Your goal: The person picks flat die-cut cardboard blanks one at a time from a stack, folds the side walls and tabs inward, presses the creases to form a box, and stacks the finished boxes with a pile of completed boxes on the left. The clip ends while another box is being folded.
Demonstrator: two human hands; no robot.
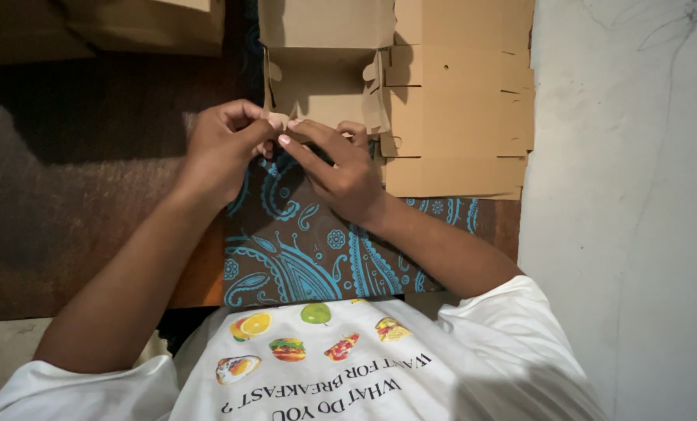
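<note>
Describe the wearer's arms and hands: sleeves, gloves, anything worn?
Both hands, left and right, are bare: no gloves, and no rings or watch that show. Forearms are bare too. Short white sleeves end above the elbows, left sleeve and right sleeve. They belong to a white T-shirt printed with small food pictures and dark lettering on the chest.
</note>
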